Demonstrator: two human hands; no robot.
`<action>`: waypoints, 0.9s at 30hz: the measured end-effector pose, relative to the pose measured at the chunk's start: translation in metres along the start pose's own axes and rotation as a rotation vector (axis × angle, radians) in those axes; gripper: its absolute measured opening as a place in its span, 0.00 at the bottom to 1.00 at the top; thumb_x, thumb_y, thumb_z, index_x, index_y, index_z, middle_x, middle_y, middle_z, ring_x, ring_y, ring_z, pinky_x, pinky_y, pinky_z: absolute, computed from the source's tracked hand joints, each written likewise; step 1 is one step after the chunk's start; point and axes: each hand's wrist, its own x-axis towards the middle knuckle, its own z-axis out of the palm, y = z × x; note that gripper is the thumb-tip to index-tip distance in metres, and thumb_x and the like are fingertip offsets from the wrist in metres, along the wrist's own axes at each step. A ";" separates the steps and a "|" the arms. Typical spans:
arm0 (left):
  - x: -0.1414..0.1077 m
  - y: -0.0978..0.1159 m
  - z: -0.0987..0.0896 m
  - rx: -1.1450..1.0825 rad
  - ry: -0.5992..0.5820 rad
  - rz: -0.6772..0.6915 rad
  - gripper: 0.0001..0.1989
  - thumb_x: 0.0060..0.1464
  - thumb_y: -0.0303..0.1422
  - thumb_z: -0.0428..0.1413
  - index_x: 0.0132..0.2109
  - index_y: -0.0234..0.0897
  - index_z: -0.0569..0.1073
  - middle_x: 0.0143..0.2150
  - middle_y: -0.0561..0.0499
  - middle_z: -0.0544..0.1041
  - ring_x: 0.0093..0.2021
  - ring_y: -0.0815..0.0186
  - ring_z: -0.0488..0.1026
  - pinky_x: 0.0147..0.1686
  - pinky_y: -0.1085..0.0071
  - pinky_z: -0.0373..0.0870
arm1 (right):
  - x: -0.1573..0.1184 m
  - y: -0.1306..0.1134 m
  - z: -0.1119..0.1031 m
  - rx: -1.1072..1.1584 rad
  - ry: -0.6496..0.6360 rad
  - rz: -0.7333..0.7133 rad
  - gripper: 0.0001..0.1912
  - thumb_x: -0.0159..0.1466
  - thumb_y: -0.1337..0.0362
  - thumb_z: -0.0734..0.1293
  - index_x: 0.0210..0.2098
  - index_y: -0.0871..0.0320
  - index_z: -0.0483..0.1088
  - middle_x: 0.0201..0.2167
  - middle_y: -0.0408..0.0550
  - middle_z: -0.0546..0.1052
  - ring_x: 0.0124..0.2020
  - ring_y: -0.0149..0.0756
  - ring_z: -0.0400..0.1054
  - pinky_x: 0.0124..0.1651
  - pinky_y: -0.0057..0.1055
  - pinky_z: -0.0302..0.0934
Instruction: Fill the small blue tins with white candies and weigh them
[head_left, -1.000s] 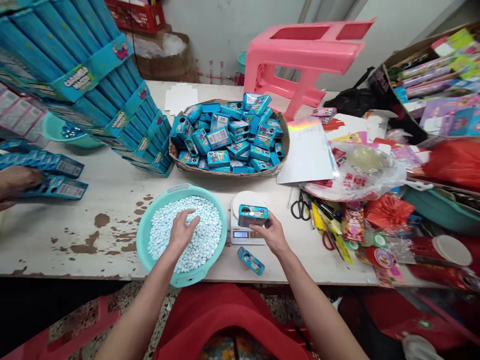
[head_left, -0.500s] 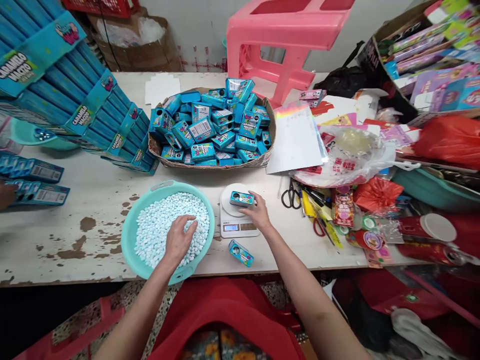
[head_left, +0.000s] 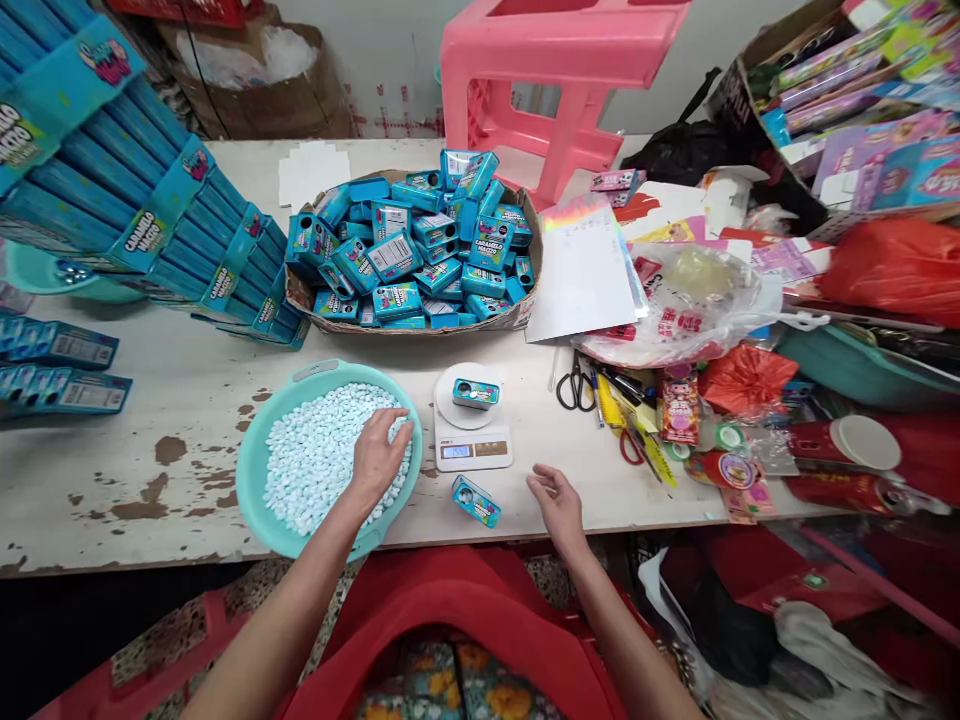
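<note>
A mint-green bowl (head_left: 257,510) of pale blue candies (head_left: 304,455) stands before me. Over its right side hovers my left hand (head_left: 381,455), fingers curved and thumb apart, with nothing visible between them. To the right, a small blue candy box (head_left: 475,393) with a round opening lies on the round plate of a white digital scale (head_left: 474,450), whose display is lit. Another blue box (head_left: 476,500) rests on the table just below the scale. My right hand (head_left: 559,505) is held open and empty over the table, to the right of that box and touching neither.
Behind the scale sits a cardboard tray (head_left: 330,328) heaped with blue boxes. Tall stacked display cartons (head_left: 165,215) rise at left. Scissors (head_left: 576,385), pens, a plastic bag (head_left: 690,300) and packets crowd the right side. A pink stool (head_left: 555,50) stands at the back.
My right hand has let go of the box on the scale and drawn back toward me. My left hand has moved slightly right over the bowl. Another person's hand at far left has gone from view.
</note>
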 end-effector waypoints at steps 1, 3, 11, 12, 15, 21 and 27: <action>0.006 0.007 0.004 -0.010 0.004 0.015 0.13 0.57 0.37 0.48 0.46 0.39 0.71 0.46 0.46 0.72 0.48 0.59 0.69 0.46 0.63 0.66 | -0.003 0.003 0.001 0.009 -0.002 0.013 0.23 0.52 0.48 0.70 0.39 0.59 0.72 0.40 0.55 0.77 0.39 0.43 0.71 0.43 0.41 0.67; 0.018 0.020 0.014 -0.031 0.012 0.057 0.14 0.57 0.37 0.49 0.48 0.39 0.69 0.47 0.46 0.71 0.49 0.59 0.68 0.45 0.63 0.67 | -0.006 0.006 0.003 0.029 -0.006 0.031 0.23 0.52 0.48 0.70 0.40 0.59 0.72 0.41 0.55 0.77 0.40 0.43 0.71 0.44 0.41 0.67; 0.044 0.048 0.042 -0.091 -0.059 0.141 0.14 0.57 0.37 0.50 0.49 0.40 0.69 0.48 0.46 0.71 0.49 0.60 0.68 0.45 0.64 0.67 | -0.004 0.010 -0.010 0.080 -0.006 0.078 0.21 0.53 0.51 0.70 0.40 0.58 0.71 0.42 0.55 0.77 0.41 0.44 0.71 0.45 0.40 0.66; 0.045 0.050 0.045 -0.099 -0.063 0.127 0.15 0.56 0.38 0.51 0.49 0.40 0.68 0.48 0.46 0.71 0.48 0.60 0.69 0.45 0.64 0.67 | -0.004 0.012 -0.014 0.080 0.002 0.087 0.21 0.53 0.50 0.70 0.40 0.58 0.71 0.42 0.55 0.77 0.41 0.44 0.71 0.45 0.41 0.66; 0.049 0.057 0.054 -0.099 -0.053 0.068 0.20 0.53 0.40 0.54 0.52 0.39 0.67 0.51 0.44 0.69 0.49 0.58 0.68 0.46 0.63 0.67 | -0.007 0.017 -0.024 0.077 0.023 0.112 0.22 0.52 0.50 0.69 0.40 0.59 0.71 0.41 0.56 0.77 0.41 0.45 0.72 0.46 0.43 0.65; 0.071 0.056 0.071 -0.104 -0.121 -0.015 0.16 0.50 0.36 0.56 0.47 0.40 0.70 0.47 0.47 0.73 0.44 0.60 0.71 0.45 0.63 0.67 | -0.009 0.023 -0.024 0.077 0.008 0.119 0.22 0.52 0.49 0.69 0.40 0.59 0.71 0.40 0.56 0.77 0.41 0.46 0.71 0.47 0.44 0.65; 0.079 0.043 0.063 -0.152 -0.207 0.031 0.17 0.54 0.37 0.53 0.51 0.41 0.68 0.50 0.48 0.73 0.46 0.62 0.71 0.45 0.65 0.67 | -0.021 0.010 -0.012 0.070 -0.056 0.109 0.21 0.56 0.50 0.66 0.42 0.59 0.70 0.42 0.55 0.76 0.42 0.45 0.71 0.47 0.43 0.65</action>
